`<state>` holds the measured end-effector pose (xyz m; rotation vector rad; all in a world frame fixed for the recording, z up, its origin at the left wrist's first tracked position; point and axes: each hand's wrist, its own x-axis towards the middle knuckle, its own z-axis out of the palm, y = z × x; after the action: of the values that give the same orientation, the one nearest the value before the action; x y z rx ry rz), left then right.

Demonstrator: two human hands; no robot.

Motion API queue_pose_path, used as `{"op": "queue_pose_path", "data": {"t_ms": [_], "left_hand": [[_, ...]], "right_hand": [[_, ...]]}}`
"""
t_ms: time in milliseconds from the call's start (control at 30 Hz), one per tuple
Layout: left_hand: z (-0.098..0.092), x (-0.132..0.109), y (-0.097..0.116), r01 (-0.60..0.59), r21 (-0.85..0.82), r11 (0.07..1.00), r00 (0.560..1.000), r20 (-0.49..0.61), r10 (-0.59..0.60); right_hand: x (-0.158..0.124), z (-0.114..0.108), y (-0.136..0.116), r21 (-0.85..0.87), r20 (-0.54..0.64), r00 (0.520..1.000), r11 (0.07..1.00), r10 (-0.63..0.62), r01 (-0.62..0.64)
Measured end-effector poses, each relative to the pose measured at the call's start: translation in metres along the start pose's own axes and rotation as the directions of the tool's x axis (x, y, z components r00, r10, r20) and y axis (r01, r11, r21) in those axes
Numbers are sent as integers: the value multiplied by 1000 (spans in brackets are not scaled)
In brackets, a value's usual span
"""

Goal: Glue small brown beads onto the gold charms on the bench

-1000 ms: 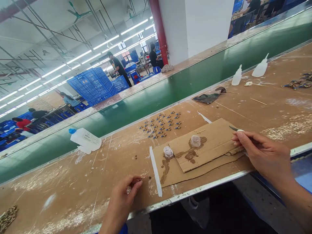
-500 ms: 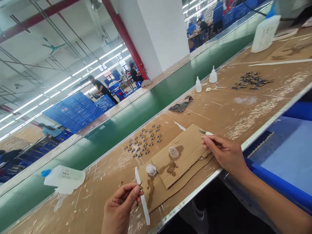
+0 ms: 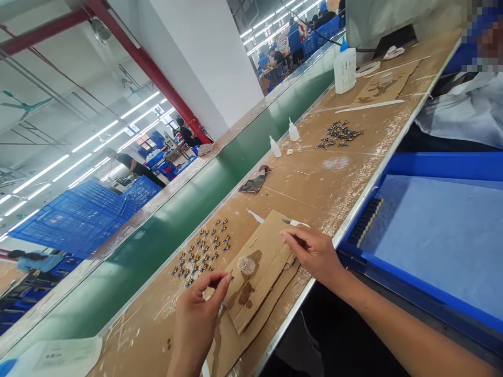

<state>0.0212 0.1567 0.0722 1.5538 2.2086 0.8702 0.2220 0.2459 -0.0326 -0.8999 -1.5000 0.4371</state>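
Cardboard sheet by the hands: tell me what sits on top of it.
On the cardboard sheet sit a small clear cup and dark glue stains. The right hand rests on its edge, hiding what lies beneath.

No legible text (labels blurred)

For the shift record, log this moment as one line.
left hand: pinching small part | right hand: holding tweezers | cardboard: under both
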Motion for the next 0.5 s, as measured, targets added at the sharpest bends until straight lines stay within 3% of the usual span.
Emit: {"op": "queue_pose_path", "data": {"t_ms": [200, 500], "left_hand": [[15, 24, 21, -67, 239, 969, 997, 51, 57], [24, 31, 27, -107, 309, 945, 994, 70, 90]], "right_hand": [[2, 2, 2, 2, -15, 1000, 1000, -17, 17], [2, -1, 2, 20, -11, 1000, 1000, 9, -9]]}}
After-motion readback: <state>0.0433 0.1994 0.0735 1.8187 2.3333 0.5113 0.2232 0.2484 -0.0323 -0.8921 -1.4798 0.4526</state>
